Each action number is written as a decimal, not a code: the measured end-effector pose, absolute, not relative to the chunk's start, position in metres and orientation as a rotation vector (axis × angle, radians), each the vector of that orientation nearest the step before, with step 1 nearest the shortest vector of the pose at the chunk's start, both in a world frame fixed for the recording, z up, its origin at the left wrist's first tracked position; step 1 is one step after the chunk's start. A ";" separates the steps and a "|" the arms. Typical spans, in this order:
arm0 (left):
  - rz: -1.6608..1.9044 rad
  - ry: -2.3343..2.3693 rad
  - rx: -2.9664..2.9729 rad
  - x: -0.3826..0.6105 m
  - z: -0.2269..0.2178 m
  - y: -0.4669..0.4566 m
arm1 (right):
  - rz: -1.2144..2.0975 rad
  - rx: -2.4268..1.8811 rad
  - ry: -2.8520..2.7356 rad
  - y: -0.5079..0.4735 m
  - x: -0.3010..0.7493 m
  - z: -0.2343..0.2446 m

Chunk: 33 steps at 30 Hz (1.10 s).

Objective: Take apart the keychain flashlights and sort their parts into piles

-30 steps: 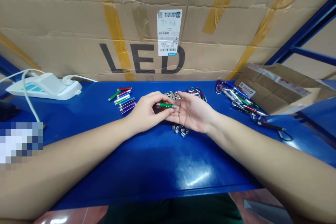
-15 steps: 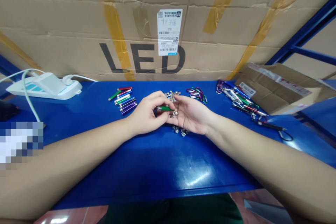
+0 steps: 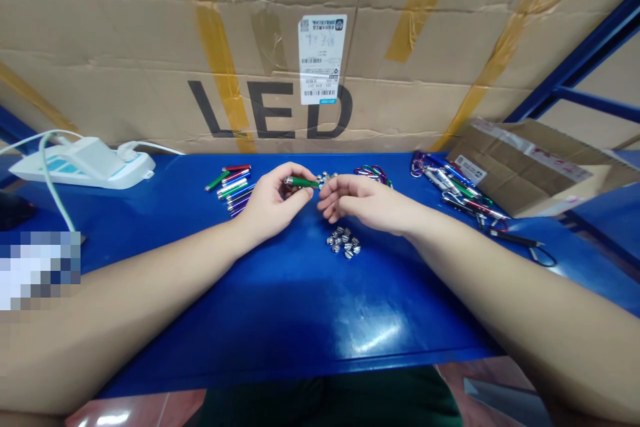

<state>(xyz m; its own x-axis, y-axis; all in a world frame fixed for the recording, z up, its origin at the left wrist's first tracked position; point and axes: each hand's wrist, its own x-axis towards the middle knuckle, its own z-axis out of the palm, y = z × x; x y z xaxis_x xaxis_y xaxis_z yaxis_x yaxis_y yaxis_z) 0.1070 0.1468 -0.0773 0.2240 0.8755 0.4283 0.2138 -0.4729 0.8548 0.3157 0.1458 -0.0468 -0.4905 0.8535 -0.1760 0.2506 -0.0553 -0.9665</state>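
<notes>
My left hand (image 3: pixel 280 203) is closed around a slim green flashlight tube (image 3: pixel 300 181) with a silver end, held nearly level above the table. Its right end points towards my right hand (image 3: pixel 347 200). The fingers of that hand are curled inward close to the tube's end, and what lies inside them is hidden. Behind the fingers, small round silver button cells (image 3: pixel 325 177) show in part on the table. Nearer to me, several short silver metal caps (image 3: pixel 344 242) lie in a loose cluster below my right hand.
Coloured tubes (image 3: pixel 233 185) lie at left, by a white power strip (image 3: pixel 125 172). Carabiners (image 3: pixel 373 174) are behind my right hand. Flashlights with clips (image 3: pixel 463 193) lie beside an open cardboard box (image 3: pixel 530 167). A large carton (image 3: pixel 150 47) stands behind the blue table (image 3: pixel 280 320).
My hands have moved apart and slightly away from me, uncovering the silver caps. The right hand, palm up with small silver discs before, has turned and curled its fingers. The left keeps the tube.
</notes>
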 end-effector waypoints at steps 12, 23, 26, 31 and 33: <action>1.201 1.032 1.772 0.106 -0.079 0.151 | 0.327 -1.080 -2.642 0.163 0.330 -0.063; 1.167 1.026 1.808 0.104 -0.080 0.151 | 0.536 -1.567 -2.628 0.155 0.366 -0.014; 1.155 1.022 1.802 0.103 -0.081 0.152 | 0.833 -1.638 -2.721 0.151 0.369 -0.009; 1.156 1.010 1.782 0.104 -0.081 0.152 | 0.924 -1.663 -2.726 0.147 0.354 -0.018; 1.154 1.000 1.788 0.104 -0.081 0.152 | 0.736 -1.650 -2.708 0.148 0.347 -0.022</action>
<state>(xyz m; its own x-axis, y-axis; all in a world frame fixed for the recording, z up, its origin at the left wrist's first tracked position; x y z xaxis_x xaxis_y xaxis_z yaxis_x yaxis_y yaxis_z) 0.1041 0.1521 -0.0811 0.2818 0.8997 0.3333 0.2022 -0.3953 0.8960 0.3473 0.1481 -0.0222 -0.4815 0.8148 -0.3227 0.8661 0.3860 -0.3177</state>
